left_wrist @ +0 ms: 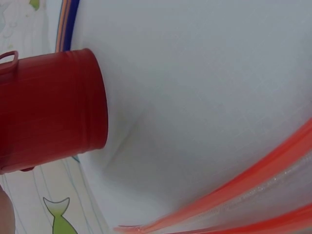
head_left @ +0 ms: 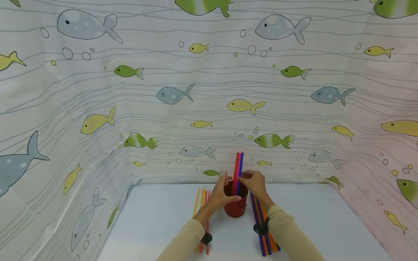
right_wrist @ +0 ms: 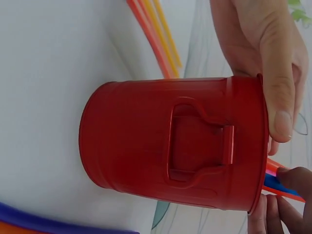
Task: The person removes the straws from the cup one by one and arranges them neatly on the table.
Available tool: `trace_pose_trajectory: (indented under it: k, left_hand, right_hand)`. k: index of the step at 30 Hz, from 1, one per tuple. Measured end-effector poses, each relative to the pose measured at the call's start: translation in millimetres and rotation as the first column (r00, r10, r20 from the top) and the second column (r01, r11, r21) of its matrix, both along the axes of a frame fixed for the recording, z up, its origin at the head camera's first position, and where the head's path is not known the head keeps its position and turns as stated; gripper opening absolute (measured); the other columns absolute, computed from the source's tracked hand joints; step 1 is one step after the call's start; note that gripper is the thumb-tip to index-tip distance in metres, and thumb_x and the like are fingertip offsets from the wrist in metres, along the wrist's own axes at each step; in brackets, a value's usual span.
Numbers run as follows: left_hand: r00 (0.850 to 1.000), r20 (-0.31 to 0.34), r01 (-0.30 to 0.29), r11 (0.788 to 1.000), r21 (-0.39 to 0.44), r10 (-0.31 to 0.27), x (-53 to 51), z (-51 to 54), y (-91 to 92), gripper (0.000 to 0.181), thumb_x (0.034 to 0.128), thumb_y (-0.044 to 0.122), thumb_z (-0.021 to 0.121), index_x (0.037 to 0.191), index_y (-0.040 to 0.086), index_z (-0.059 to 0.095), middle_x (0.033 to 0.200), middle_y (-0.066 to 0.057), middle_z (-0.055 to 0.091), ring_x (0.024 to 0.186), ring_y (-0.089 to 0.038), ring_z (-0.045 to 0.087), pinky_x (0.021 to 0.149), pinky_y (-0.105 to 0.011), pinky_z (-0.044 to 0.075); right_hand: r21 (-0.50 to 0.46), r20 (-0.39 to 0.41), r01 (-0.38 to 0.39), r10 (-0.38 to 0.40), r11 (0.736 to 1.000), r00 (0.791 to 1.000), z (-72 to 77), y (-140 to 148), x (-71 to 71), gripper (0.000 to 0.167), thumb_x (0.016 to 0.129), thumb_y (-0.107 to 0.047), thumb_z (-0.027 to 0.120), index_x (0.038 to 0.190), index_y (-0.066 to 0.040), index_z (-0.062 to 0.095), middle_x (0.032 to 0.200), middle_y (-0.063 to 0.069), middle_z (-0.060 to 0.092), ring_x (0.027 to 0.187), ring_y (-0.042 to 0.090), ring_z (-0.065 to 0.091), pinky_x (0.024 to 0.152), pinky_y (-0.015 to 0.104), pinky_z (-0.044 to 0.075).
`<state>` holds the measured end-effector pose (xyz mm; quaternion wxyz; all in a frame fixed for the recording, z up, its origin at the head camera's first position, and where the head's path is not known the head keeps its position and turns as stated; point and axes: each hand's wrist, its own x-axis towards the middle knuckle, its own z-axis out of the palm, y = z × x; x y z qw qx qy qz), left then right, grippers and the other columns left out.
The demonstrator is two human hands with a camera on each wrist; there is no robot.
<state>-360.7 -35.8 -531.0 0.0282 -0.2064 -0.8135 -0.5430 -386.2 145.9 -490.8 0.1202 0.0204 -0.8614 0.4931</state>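
A red metal bucket point(head_left: 236, 208) with a side handle stands upright on the table. Several long coloured sticks point(head_left: 238, 163), red, pink and blue, rise out of its mouth. My right hand point(head_left: 254, 183) pinches these sticks just above the rim; its thumb presses the blue one point(right_wrist: 279, 184) in the right wrist view. Around the left side of the mouth lies my left hand point(head_left: 219, 195), thumb stretched along the front of the rim and fingers raised behind. In the right wrist view, the left thumb point(right_wrist: 279, 92) lies by the rim. The sticks' lower ends are hidden inside the bucket.
Left of the bucket lie thin yellow and red sticks point(head_left: 207, 239), partly under the left forearm. Purple and orange sticks point(head_left: 261, 224) lie to the right, partly under the right forearm. A fish-patterned sheet point(head_left: 209, 108) walls in the white table point(head_left: 156, 217).
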Motion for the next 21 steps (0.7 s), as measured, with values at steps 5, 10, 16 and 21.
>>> trace_pose_trajectory:
  k: [5,10,16,21]
  left_hand:
    - [1.0,0.015,-0.012,1.0,-0.008,0.012,3.2,-2.0,-0.2,0.11,0.0755,0.033,0.085,0.157,0.019,0.014,0.145,-0.003,0.042,0.132,-0.013,0.043,0.111,-0.039,0.035]
    - [1.0,0.022,-0.02,1.0,-0.005,0.02,4.9,-2.1,-0.9,0.108,0.0762,0.031,0.085,0.157,0.018,0.014,0.145,-0.002,0.042,0.132,-0.015,0.043,0.111,-0.041,0.035]
    - [1.0,0.008,-0.022,1.0,0.003,0.022,3.7,2.2,0.5,0.108,0.0767,0.029,0.085,0.157,0.017,0.014,0.145,-0.001,0.042,0.132,-0.015,0.043,0.111,-0.041,0.034]
    - [1.0,0.017,-0.019,1.0,-0.007,0.019,3.1,4.2,0.6,0.107,0.0767,0.031,0.085,0.157,0.019,0.014,0.145,0.001,0.042,0.132,-0.013,0.043,0.111,-0.039,0.034]
  right_hand:
    - [-0.007,0.013,0.0,0.0,1.0,1.0,-3.7,-2.6,4.1,0.035,0.08,-0.019,0.082,0.106,0.003,0.072,0.09,0.011,0.072,0.082,0.025,0.07,0.068,0.036,0.059]
    - [-0.029,0.017,0.007,-0.006,1.0,1.0,-6.0,-4.4,5.8,0.035,0.081,-0.017,0.08,0.108,0.004,0.071,0.091,0.011,0.072,0.083,0.025,0.07,0.069,0.036,0.059]
    - [-0.033,-0.002,0.031,-0.032,0.999,0.999,-6.0,-3.5,4.3,0.035,0.081,-0.019,0.08,0.108,0.002,0.072,0.092,0.01,0.072,0.085,0.025,0.07,0.072,0.037,0.059]
    - [-0.034,-0.01,0.038,-0.039,0.999,0.999,-7.0,-2.3,4.1,0.034,0.082,-0.018,0.08,0.108,0.002,0.072,0.092,0.011,0.072,0.085,0.025,0.07,0.072,0.037,0.059]
